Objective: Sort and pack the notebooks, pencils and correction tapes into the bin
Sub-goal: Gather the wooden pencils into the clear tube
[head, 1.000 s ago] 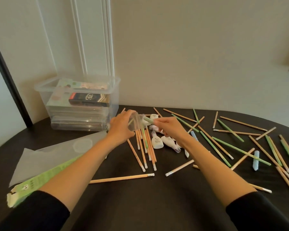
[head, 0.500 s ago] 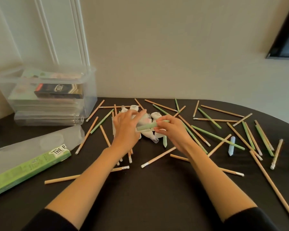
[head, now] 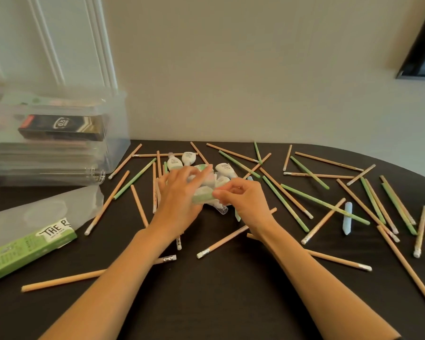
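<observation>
Hands over the correction tapes (head: 187,157) at the centre of the table (head: 206,303).
Right hand (head: 245,202) pinches one end of a pale green packet (head: 203,197) between thumb and fingertips; left hand (head: 179,200) lies over the other end, fingers stretched, its grip not discernible. Pencils (head: 286,192) lie scattered around; clear bin (head: 119,133) far left, with notebooks (head: 42,153) stacked inside.

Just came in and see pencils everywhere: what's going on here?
A person is sorting stationery on a dark table. Both hands are at a small heap of correction tapes in the middle: the left hand rests on it, and the right hand pinches a pale green piece. Wooden and green pencils lie scattered all over. A clear bin at the far left already holds what look like stacked notebooks and a dark box.
</observation>
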{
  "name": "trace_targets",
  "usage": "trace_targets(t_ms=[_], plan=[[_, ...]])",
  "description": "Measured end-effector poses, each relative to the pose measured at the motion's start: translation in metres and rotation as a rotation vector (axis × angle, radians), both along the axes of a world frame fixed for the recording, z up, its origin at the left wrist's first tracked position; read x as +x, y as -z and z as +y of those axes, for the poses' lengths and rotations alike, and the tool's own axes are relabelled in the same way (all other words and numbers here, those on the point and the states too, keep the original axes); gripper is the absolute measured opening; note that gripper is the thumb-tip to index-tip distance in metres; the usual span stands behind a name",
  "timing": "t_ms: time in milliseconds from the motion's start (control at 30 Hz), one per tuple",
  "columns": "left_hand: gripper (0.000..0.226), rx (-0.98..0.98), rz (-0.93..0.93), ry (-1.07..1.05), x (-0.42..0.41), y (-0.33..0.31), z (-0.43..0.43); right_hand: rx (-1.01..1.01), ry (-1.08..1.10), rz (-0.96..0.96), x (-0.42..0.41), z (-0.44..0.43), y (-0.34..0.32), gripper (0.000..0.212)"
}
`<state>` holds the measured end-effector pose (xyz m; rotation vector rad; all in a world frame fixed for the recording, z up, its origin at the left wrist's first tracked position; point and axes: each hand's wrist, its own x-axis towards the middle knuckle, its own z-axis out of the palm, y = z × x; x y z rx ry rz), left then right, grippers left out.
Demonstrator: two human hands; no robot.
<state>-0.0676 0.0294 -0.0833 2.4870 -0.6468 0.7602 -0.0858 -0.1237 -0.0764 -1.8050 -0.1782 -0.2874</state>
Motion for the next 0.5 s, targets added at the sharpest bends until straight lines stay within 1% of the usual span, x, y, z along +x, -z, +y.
trace_targets(t_ms=[67,133,200,333,433,500], plan=[[0.066,0.016,-0.014,-0.017,0.000,0.000,0.000,-0.020,-0.001,-0.009,0.000,0.002,0.003,0.023],[0.069,0.012,-0.007,-0.083,0.000,-0.001,0.001,0.061,0.004,0.012,-0.003,0.003,0.003,0.028],[0.071,0.007,0.011,-0.136,-0.001,-0.002,0.001,0.104,-0.008,0.046,-0.005,0.004,0.001,0.026],[0.072,0.014,0.018,-0.139,-0.004,-0.004,-0.001,0.193,-0.092,0.113,-0.007,0.005,-0.004,0.026],[0.072,-0.002,0.004,-0.145,-0.006,-0.006,-0.004,0.194,-0.094,0.068,-0.010,0.001,-0.009,0.025],[0.071,0.031,-0.007,-0.131,-0.007,-0.005,-0.004,0.155,-0.116,0.132,-0.012,0.001,-0.009,0.026]])
